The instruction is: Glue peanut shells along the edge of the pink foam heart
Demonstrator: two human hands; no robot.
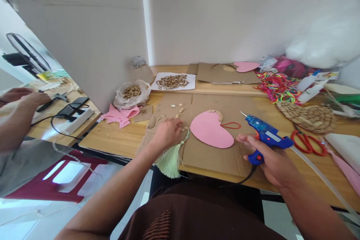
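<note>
My right hand [274,161] is wrapped round the handle of a blue hot glue gun [266,133], whose nozzle points up and left and whose small red light is lit. My left hand [168,134] rests low over the cardboard, fingers bent and drawn together at some peanut shell pieces [184,129]; whatever is between the fingertips is hidden. Between the hands lies a pink heart [209,131] with a few shell halves [216,113] along its upper lobe. A red cord loop [232,125] sticks out from its notch, and a pale green tassel [171,161] hangs from its left side.
Behind are a bag of peanuts [132,92] and shells on white paper [176,81]. Pink scraps [120,115] lie left. To the right are a shell-covered heart [306,117], red-handled scissors [308,142], glue bottles [312,90] and coloured cords [277,86]. Another person's hands [36,99] show far left.
</note>
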